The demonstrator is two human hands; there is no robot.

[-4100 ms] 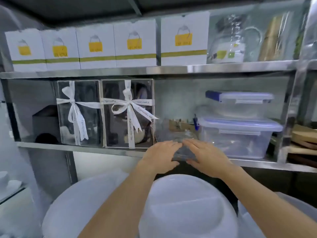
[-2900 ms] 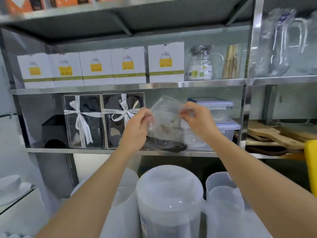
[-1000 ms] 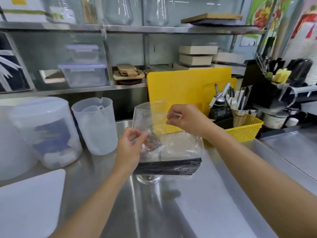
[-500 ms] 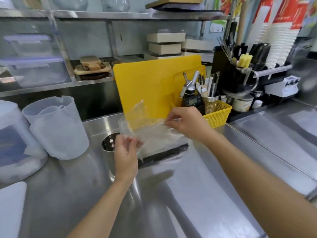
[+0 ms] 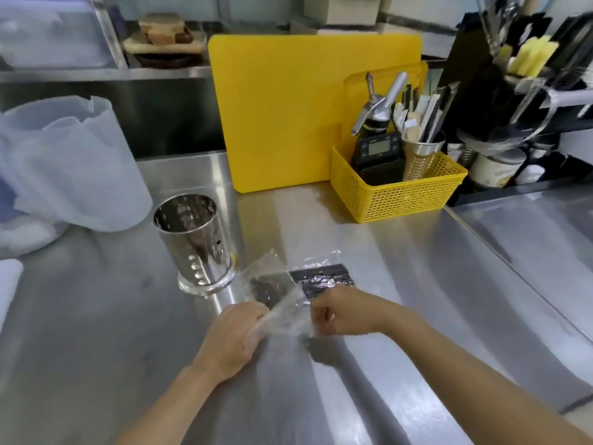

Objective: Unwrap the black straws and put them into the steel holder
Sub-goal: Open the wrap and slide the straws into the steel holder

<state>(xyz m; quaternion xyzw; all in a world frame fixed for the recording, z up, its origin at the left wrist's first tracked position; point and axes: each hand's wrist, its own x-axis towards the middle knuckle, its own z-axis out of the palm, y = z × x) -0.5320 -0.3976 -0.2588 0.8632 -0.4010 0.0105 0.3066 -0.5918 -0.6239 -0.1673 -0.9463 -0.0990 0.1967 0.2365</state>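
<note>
A clear plastic bag (image 5: 282,303) with a bundle of black straws (image 5: 321,279) inside lies on the steel counter (image 5: 96,332). My left hand (image 5: 236,332) grips the bag's near left edge. My right hand (image 5: 343,311) pinches its near right edge. The far end of the bag with the straws rests on the counter. The steel holder (image 5: 195,242), a shiny perforated cylinder, stands upright and looks empty just left of the bag.
A large frosted plastic jug (image 5: 64,165) stands at the left. A yellow cutting board (image 5: 305,110) leans at the back, with a yellow basket (image 5: 398,187) of utensils and a timer to its right. A counter seam runs along the right.
I took the bag of straws off the shelf, turned right to the counter and lowered it. It now lies on the counter beside the steel holder, both hands still gripping it.
</note>
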